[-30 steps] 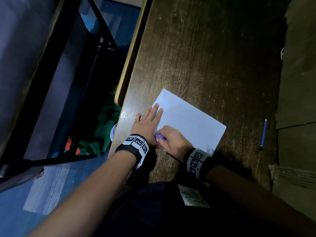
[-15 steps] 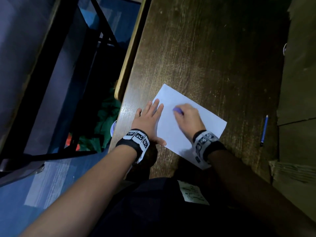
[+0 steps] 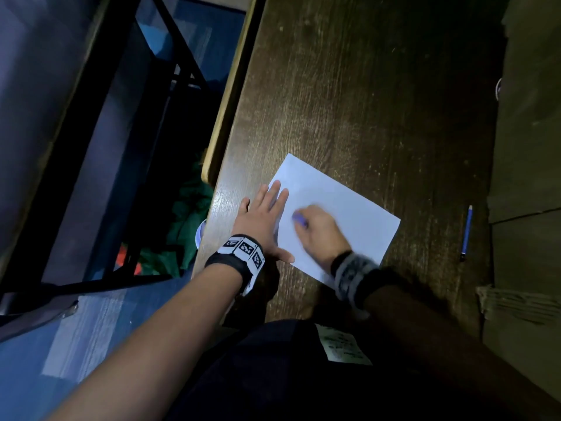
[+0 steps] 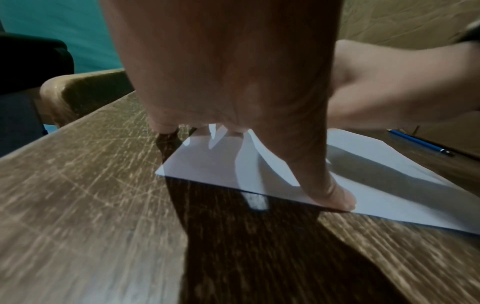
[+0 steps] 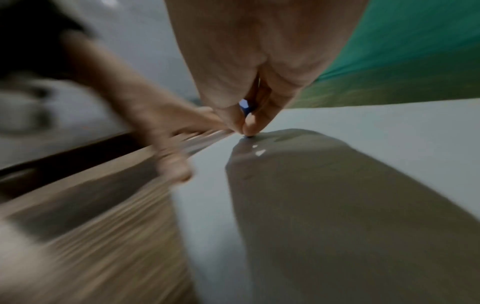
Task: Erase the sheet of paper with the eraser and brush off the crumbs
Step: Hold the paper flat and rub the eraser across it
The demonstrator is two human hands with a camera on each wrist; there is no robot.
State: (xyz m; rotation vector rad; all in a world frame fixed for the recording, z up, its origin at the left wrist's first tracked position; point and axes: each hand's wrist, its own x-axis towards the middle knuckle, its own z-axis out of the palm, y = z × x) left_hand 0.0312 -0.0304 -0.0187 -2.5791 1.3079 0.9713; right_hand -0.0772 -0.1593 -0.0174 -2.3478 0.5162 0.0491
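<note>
The left hand (image 3: 263, 217) lies spread flat, pinning the paper (image 3: 349, 214) to the counter (image 3: 349, 101). Just beside it, the right hand (image 3: 320, 230) pinches the eraser (image 3: 300, 220) against the paper.

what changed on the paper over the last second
The right hand, pinching the eraser, swept from the paper's near left corner up onto its middle. The left hand stayed flat on the left edge; the paper and pencil did not move.
</note>
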